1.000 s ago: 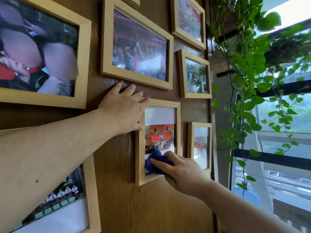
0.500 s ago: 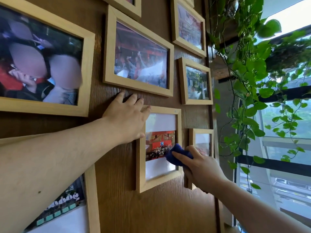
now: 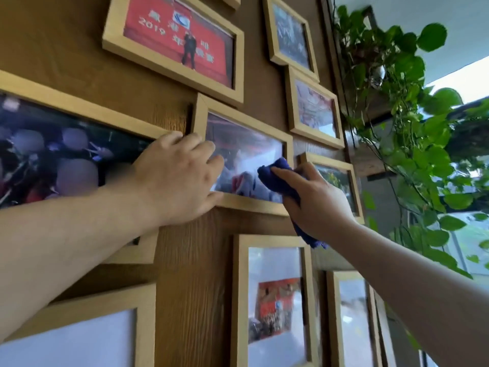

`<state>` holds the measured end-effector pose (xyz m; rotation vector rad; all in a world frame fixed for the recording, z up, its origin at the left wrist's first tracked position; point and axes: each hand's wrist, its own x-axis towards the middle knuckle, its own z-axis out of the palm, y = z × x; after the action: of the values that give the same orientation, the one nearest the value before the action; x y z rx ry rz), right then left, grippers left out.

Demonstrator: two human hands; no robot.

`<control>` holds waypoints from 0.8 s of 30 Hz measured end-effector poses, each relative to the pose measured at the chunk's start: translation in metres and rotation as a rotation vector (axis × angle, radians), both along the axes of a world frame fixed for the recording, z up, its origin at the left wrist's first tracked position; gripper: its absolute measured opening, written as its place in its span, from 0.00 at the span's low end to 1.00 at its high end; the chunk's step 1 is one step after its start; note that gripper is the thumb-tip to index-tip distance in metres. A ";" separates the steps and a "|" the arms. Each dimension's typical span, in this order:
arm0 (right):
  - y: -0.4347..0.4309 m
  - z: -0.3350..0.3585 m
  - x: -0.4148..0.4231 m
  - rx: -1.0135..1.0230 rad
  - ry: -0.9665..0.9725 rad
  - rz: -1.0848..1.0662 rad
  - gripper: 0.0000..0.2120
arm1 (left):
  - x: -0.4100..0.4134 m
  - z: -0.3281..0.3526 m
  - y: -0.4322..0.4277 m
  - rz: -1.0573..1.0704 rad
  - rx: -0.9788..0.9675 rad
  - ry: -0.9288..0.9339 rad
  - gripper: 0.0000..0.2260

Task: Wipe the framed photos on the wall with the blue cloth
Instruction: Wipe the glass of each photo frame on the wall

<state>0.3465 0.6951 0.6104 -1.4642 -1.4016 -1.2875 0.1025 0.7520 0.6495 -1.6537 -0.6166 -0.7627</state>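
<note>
Several light wooden framed photos hang on a brown wood-grain wall. My right hand (image 3: 316,200) grips a crumpled blue cloth (image 3: 277,178) and presses it against the glass at the lower right of the middle landscape frame (image 3: 248,144). My left hand (image 3: 177,181) lies flat over that frame's left end and bottom left corner, fingers spread, thumb under the lower rail. A tail of the cloth hangs below my right palm. Directly below hangs the upright frame (image 3: 272,300) with a small red photo.
A big frame with a dark photo (image 3: 66,152) hangs to the left, a red stage photo (image 3: 180,41) above, small frames (image 3: 315,109) to the right. A trailing green plant (image 3: 412,144) hangs by the wall's right edge, in front of bright windows.
Both hands have moved up from the upright frame with the small red photo to the landscape frame above it. The view has tilted upward. The cloth now rests on the upper frame's glass.
</note>
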 end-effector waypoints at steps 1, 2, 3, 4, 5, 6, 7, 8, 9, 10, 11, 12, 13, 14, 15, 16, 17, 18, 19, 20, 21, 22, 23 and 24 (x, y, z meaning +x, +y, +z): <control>0.004 0.013 -0.006 0.018 0.004 0.015 0.24 | -0.003 0.005 0.002 0.034 -0.004 -0.021 0.34; 0.007 0.024 -0.012 0.031 0.004 0.020 0.24 | -0.005 0.009 0.004 0.072 -0.007 -0.035 0.37; 0.010 0.033 -0.018 0.041 -0.001 0.020 0.24 | -0.006 0.012 0.006 0.112 -0.007 -0.045 0.39; 0.012 0.043 -0.026 0.051 -0.012 0.020 0.24 | -0.007 0.014 0.008 0.150 -0.005 -0.052 0.40; 0.014 0.049 -0.032 0.053 -0.026 0.017 0.24 | -0.007 0.013 0.008 0.174 -0.006 -0.059 0.41; 0.018 0.055 -0.039 0.053 -0.054 0.018 0.24 | -0.009 0.014 0.009 0.188 -0.005 -0.072 0.42; 0.021 0.059 -0.046 0.044 -0.091 0.015 0.25 | -0.010 0.014 0.009 0.191 -0.009 -0.085 0.42; 0.025 0.062 -0.053 0.035 -0.126 0.011 0.25 | -0.011 0.015 0.009 0.195 -0.019 -0.095 0.43; 0.030 0.066 -0.060 0.037 -0.153 0.012 0.25 | -0.011 0.015 0.009 0.200 -0.027 -0.098 0.43; 0.034 0.069 -0.067 0.052 -0.169 0.018 0.26 | -0.010 0.014 0.009 0.203 -0.033 -0.101 0.43; 0.037 0.072 -0.073 0.076 -0.175 0.023 0.25 | -0.010 0.014 0.010 0.203 -0.037 -0.103 0.43; 0.040 0.075 -0.078 0.100 -0.174 0.024 0.25 | -0.009 0.015 0.010 0.199 -0.045 -0.106 0.42; 0.043 0.077 -0.081 0.116 -0.169 0.021 0.24 | -0.008 0.015 0.009 0.193 -0.055 -0.111 0.42; 0.045 0.078 -0.081 0.123 -0.165 0.012 0.24 | -0.008 0.015 0.009 0.184 -0.063 -0.116 0.42; 0.047 0.078 -0.078 0.126 -0.162 -0.001 0.24 | -0.008 0.015 0.010 0.174 -0.067 -0.123 0.42; 0.048 0.077 -0.073 0.127 -0.162 -0.016 0.23 | -0.008 0.015 0.011 0.163 -0.067 -0.131 0.42; 0.048 0.076 -0.066 0.122 -0.160 -0.034 0.23 | -0.008 0.015 0.012 0.154 -0.066 -0.135 0.43; 0.047 0.074 -0.057 0.114 -0.156 -0.056 0.23 | -0.008 0.015 0.013 0.146 -0.066 -0.136 0.43; 0.045 0.072 -0.047 0.102 -0.142 -0.083 0.23 | -0.008 0.014 0.014 0.138 -0.068 -0.136 0.43; 0.044 0.071 -0.036 0.091 -0.117 -0.113 0.23 | -0.008 0.014 0.015 0.129 -0.070 -0.134 0.43; 0.043 0.068 -0.024 0.084 -0.083 -0.145 0.23 | -0.007 0.014 0.016 0.124 -0.071 -0.133 0.44; 0.041 0.065 -0.012 0.079 -0.046 -0.178 0.23 | -0.007 0.014 0.017 0.121 -0.070 -0.133 0.44; 0.040 0.062 0.000 0.074 -0.006 -0.210 0.23 | -0.006 0.014 0.017 0.120 -0.068 -0.133 0.44; 0.039 0.058 0.010 0.070 0.034 -0.233 0.23 | -0.006 0.014 0.018 0.120 -0.065 -0.132 0.45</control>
<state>0.3563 0.7341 0.6689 -1.6302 -1.1782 -1.4316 0.0967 0.7695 0.6634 -1.6187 -0.8342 -0.7749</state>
